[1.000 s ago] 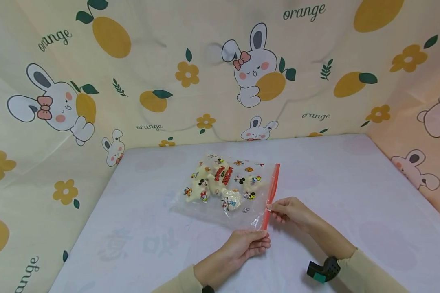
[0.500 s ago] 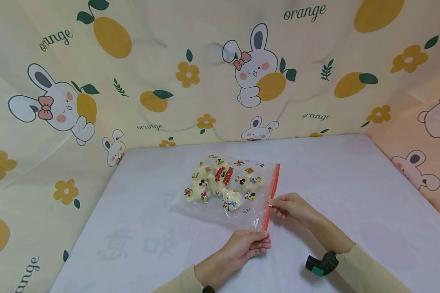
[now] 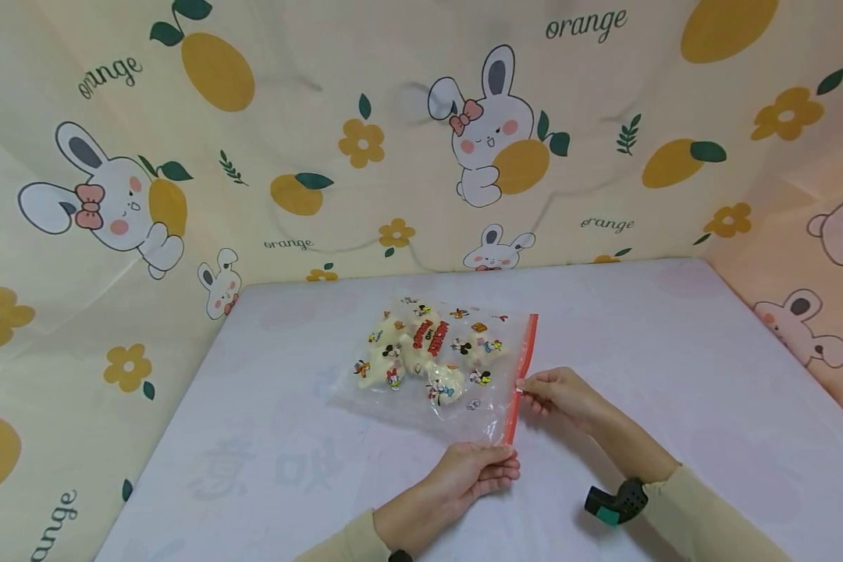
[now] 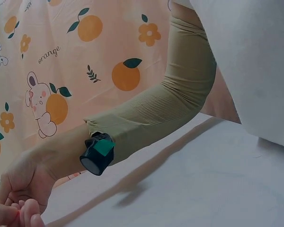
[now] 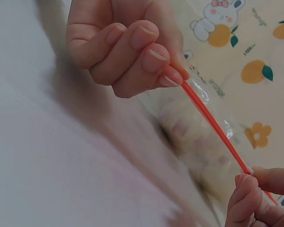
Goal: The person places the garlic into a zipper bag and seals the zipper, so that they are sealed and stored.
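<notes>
A clear plastic zip bag (image 3: 407, 414) printed with cartoon figures lies on the table, several cream-coloured rounded things (image 3: 379, 367) inside it. Its red zip strip (image 3: 528, 343) runs along the right side. My left hand (image 3: 460, 480) pinches the strip's near end between thumb and curled fingers. Farther up the strip, my right hand (image 3: 565, 398) pinches a small white slider (image 5: 248, 171), seen in the right wrist view. There the strip is stretched straight between both hands. The left wrist view catches only my left fingertips (image 4: 28, 215), with the right hand behind them.
A white cloth with faint lettering covers the table (image 3: 288, 515). Behind and at the sides hangs a curtain (image 3: 393, 94) patterned with rabbits and oranges. A black wrist device (image 3: 617, 502) with a green patch sits at my right sleeve's cuff.
My right hand has slid a short way up along the red strip, away from the left hand. The left hand and the bag have stayed in place.
</notes>
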